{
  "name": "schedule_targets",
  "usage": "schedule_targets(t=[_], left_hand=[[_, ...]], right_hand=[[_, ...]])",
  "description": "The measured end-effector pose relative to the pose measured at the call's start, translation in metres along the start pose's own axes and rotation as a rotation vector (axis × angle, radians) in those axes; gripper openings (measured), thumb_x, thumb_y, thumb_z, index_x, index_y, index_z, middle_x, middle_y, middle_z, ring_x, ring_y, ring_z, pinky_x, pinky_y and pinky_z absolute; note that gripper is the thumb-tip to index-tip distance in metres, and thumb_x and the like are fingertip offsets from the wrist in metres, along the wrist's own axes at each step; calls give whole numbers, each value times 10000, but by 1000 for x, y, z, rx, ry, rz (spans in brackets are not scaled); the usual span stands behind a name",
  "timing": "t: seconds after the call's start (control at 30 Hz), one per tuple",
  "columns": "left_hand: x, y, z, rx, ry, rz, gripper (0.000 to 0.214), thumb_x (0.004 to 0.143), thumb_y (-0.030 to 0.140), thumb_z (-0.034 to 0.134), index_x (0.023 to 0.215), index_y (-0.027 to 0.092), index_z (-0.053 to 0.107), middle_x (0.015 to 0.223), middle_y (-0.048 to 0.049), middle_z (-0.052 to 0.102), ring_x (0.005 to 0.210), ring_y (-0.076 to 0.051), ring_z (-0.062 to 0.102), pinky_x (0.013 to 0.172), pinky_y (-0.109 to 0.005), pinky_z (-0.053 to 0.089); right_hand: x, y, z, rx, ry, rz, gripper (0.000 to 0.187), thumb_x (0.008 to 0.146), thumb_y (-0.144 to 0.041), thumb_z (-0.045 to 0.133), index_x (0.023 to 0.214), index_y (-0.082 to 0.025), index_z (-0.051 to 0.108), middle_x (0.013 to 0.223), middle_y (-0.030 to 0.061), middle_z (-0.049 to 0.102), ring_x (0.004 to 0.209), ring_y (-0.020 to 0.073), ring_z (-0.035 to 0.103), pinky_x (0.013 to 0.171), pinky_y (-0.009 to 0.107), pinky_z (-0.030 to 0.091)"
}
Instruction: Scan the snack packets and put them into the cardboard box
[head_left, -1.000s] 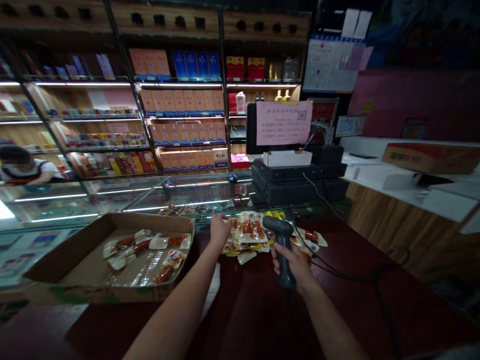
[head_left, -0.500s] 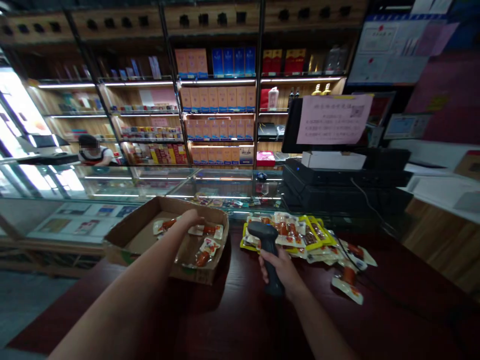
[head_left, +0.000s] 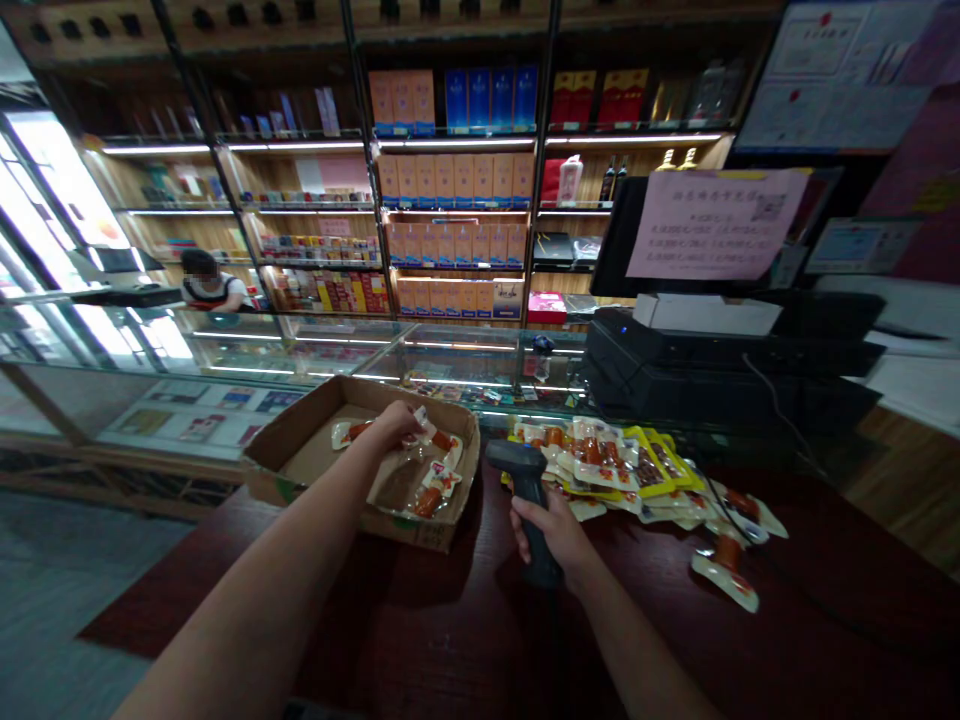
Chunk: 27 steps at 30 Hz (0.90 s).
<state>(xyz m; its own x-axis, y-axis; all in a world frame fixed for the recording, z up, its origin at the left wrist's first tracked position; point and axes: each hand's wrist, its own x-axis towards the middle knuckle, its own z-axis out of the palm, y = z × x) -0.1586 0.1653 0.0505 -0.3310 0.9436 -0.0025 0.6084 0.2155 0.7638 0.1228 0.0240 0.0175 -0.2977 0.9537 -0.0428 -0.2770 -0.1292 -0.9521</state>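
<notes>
My left hand (head_left: 394,425) is down inside an open cardboard box (head_left: 360,392), and its fingers seem closed on a clear plastic sausage packet (head_left: 403,482). Several more packets with red sausages lie in the box. My right hand (head_left: 551,530) grips a dark grey handheld barcode scanner (head_left: 525,490), its head tilted forward over the counter. Just beyond the scanner is a heap of sausage packets (head_left: 607,465), some with yellow edges. A loose packet (head_left: 724,565) lies apart on the right.
The box and packets rest on a dark red counter (head_left: 450,640). A black cable runs across its right side. Behind stand a glass display case (head_left: 465,350), a stacked register with a monitor (head_left: 727,370), and lit shelves of boxed goods. A person (head_left: 210,285) stands behind the glass at left.
My left hand has moved from the heap into the box and now seems to hold a packet. The view has swung, so the box sits nearer the middle. The scanner stays in my right hand.
</notes>
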Motion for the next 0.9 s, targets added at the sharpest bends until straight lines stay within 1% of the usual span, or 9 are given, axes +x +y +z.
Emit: schedule_targets(t=[0.1, 0.17, 0.23, 0.33, 0.43, 0.5, 0.6, 0.73, 0.9], left_hand=[[-29, 2, -12, -324, -59, -56, 162, 536, 58, 734, 664, 108, 648, 557, -25, 619, 523, -154, 605, 555, -282, 525], [-53, 1, -9, -666, -14, -59, 191, 557, 52, 725, 722, 112, 651, 608, -19, 630, 525, -127, 597, 552, -258, 531], [-78, -2, 2, -921, 28, -50, 187, 568, 40, 710, 726, 111, 641, 647, -18, 638, 535, -110, 596, 555, -243, 539], [-106, -2, 28, -1128, 14, -73, 143, 595, 29, 674, 699, 108, 618, 642, -15, 635, 534, -102, 593, 579, -259, 556], [-120, 4, 49, -1233, -7, -107, 129, 614, 9, 639, 688, 107, 602, 628, -21, 632, 558, -118, 612, 621, -295, 569], [-122, 8, 55, -1270, 14, -131, 130, 621, -9, 623, 665, 107, 588, 620, -26, 631, 585, -127, 628, 647, -298, 572], [-120, 11, 57, -1285, 26, -179, 151, 633, -45, 593, 657, 104, 587, 631, -32, 639, 617, -130, 643, 662, -278, 571], [-117, 10, 57, -1282, -2, -219, 188, 651, -83, 543, 666, 94, 604, 650, -42, 646, 624, -122, 647, 671, -249, 566], [-120, 12, 55, -1283, 8, -205, 169, 650, -57, 585, 707, 101, 610, 621, -38, 638, 629, -150, 657, 667, -273, 576]], right_hand=[[-1, -1, 8, 11, -18, 0, 380, 650, -392, 687, 883, -177, 477, 522, -66, 542, 334, 73, 449, 295, 177, 377], [-3, -5, 16, 26, -31, -5, 387, 653, -383, 686, 912, -175, 486, 525, -64, 545, 339, 76, 457, 298, 176, 379], [-7, -12, 23, 51, -48, -20, 389, 662, -371, 679, 939, -171, 493, 534, -59, 548, 345, 76, 462, 303, 176, 386], [-15, -21, 31, 82, -90, -38, 385, 675, -362, 668, 959, -165, 499, 549, -54, 553, 341, 71, 457, 300, 175, 389], [-24, -26, 35, 84, -122, -37, 386, 675, -364, 669, 958, -166, 499, 544, -56, 552, 330, 69, 450, 291, 173, 382], [-28, -25, 36, 82, -130, -37, 395, 670, -365, 674, 961, -166, 497, 536, -59, 552, 326, 69, 449, 289, 171, 380], [-30, -22, 35, 77, -127, -36, 403, 669, -371, 675, 963, -163, 494, 531, -61, 554, 319, 67, 448, 288, 167, 375], [-28, -21, 36, 66, -112, -29, 399, 662, -384, 682, 941, -168, 495, 525, -62, 550, 315, 68, 447, 284, 166, 368], [-22, -21, 40, 65, -107, -30, 361, 671, -379, 680, 905, -174, 498, 526, -63, 542, 327, 67, 450, 294, 165, 377]])
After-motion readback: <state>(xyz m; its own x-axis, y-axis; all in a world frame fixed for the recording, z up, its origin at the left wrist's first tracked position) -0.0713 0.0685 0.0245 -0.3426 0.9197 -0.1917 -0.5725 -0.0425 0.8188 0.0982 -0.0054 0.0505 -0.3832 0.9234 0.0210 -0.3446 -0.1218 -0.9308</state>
